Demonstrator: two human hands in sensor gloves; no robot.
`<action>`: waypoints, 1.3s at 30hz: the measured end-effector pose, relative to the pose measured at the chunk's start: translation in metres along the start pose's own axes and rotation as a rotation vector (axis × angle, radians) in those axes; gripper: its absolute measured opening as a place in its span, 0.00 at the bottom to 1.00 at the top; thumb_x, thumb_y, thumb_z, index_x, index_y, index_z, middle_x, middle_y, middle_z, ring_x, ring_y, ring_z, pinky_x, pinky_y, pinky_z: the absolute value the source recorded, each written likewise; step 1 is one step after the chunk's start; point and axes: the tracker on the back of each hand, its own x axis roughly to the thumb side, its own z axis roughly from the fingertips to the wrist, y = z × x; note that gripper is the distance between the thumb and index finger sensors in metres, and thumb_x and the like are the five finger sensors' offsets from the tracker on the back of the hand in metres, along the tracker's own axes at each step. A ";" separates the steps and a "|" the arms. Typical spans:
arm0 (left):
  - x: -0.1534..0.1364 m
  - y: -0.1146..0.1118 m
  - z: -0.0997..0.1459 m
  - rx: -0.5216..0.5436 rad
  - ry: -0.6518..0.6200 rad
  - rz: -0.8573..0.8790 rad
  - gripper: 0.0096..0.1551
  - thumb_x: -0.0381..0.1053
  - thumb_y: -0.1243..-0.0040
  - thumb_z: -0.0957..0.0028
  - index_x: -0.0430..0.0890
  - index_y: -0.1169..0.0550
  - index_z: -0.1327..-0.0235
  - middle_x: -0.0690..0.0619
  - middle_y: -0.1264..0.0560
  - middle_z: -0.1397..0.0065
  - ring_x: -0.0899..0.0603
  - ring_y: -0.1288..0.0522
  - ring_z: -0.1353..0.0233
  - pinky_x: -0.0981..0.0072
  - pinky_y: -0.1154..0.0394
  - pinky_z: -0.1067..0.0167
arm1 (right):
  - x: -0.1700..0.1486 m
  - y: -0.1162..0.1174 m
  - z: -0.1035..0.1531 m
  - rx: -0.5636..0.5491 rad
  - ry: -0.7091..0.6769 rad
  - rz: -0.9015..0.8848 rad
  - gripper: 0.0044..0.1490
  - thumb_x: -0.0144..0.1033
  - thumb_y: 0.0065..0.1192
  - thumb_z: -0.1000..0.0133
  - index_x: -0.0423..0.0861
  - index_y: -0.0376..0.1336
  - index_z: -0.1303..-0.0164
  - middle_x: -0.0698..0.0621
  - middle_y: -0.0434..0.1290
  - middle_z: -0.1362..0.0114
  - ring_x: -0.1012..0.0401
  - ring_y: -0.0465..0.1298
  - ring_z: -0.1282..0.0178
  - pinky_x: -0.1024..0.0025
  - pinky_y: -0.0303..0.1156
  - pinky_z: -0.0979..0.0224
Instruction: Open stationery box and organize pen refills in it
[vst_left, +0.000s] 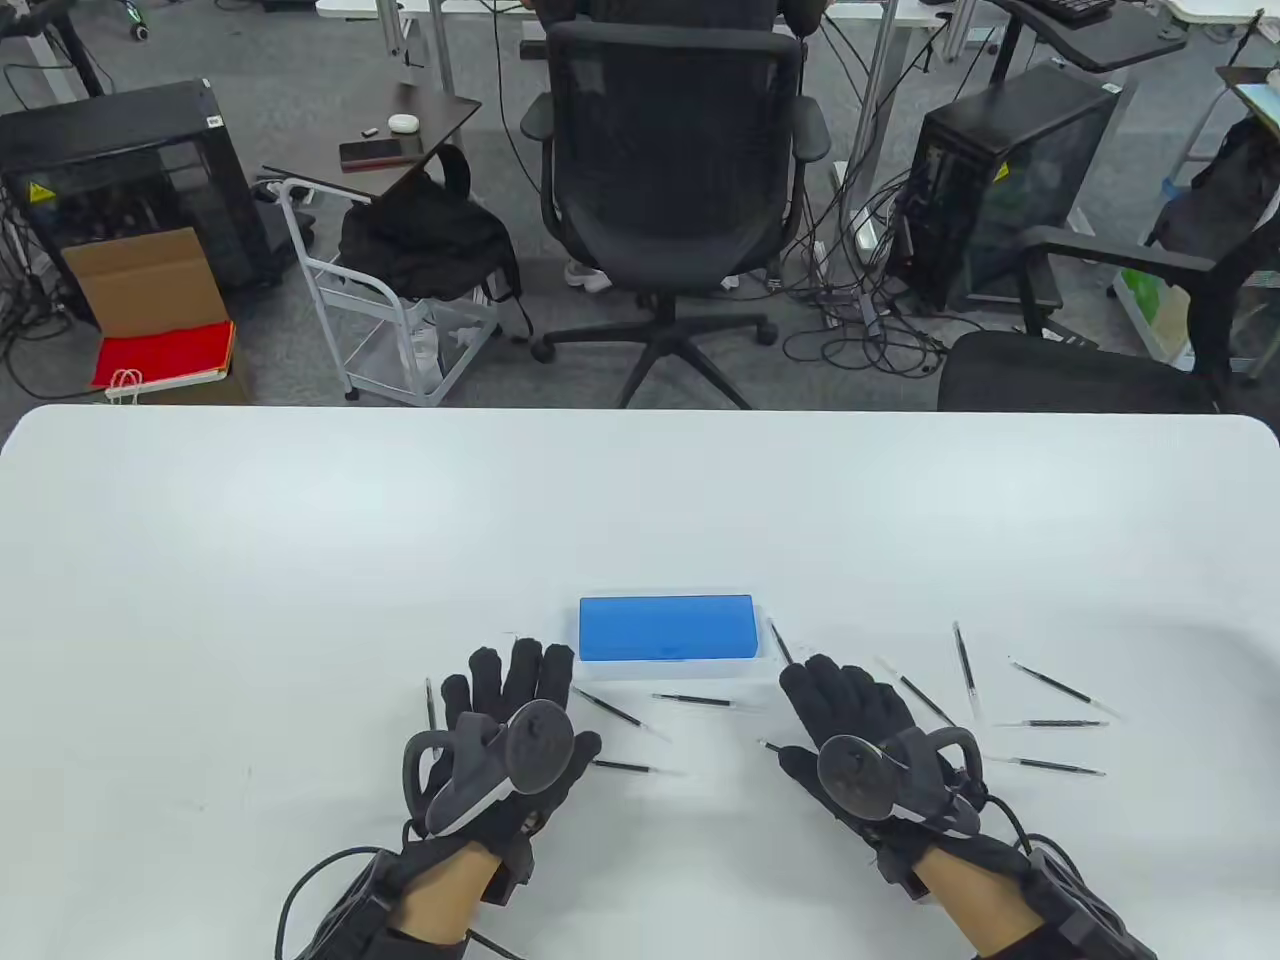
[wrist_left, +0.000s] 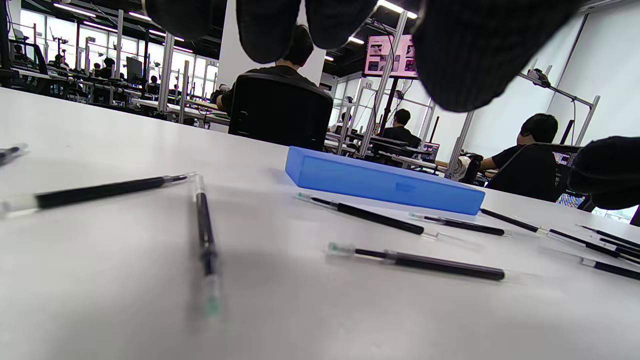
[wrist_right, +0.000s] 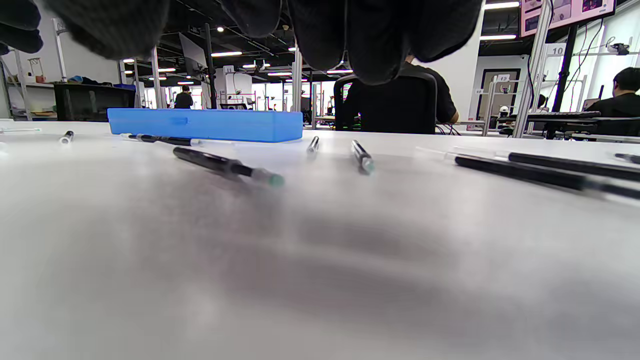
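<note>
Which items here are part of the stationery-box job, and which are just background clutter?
Job:
- blue stationery box, lid closed
- pen refills scattered on the table, e.g.
- left hand and right hand, both holding nothing

Background:
- office chair
- computer tower
- cardboard box with red folder
- black bag on white cart

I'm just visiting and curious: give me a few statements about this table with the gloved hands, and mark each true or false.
1. The blue stationery box is closed. True.
2. The right hand holds a pen refill. False: its fingers are straight and grip nothing.
3. Pen refills lie scattered on the white table. True.
4. The left hand is lifting the box lid. False: it is beside the box, gripping nothing.
5. Some refills are already inside the box. False: the visible ones are all on the table.
</note>
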 end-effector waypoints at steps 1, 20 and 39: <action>0.000 0.000 0.000 0.001 -0.001 0.000 0.52 0.68 0.43 0.44 0.49 0.47 0.12 0.40 0.47 0.08 0.20 0.49 0.15 0.22 0.51 0.26 | 0.000 0.000 0.000 0.000 0.000 0.003 0.53 0.62 0.54 0.43 0.50 0.48 0.10 0.34 0.57 0.08 0.36 0.64 0.15 0.38 0.62 0.18; 0.005 0.004 0.002 -0.012 -0.021 0.003 0.52 0.68 0.43 0.44 0.48 0.46 0.12 0.39 0.46 0.08 0.20 0.48 0.15 0.22 0.51 0.26 | 0.010 -0.032 -0.026 0.098 0.046 -0.031 0.55 0.64 0.55 0.43 0.51 0.45 0.08 0.34 0.52 0.05 0.33 0.60 0.13 0.36 0.59 0.17; 0.011 0.010 0.008 -0.001 -0.059 0.016 0.51 0.68 0.43 0.44 0.47 0.44 0.12 0.39 0.43 0.09 0.20 0.45 0.16 0.23 0.49 0.26 | 0.033 0.000 -0.165 0.480 0.124 -0.002 0.65 0.55 0.74 0.48 0.53 0.40 0.08 0.44 0.44 0.02 0.33 0.49 0.09 0.34 0.50 0.13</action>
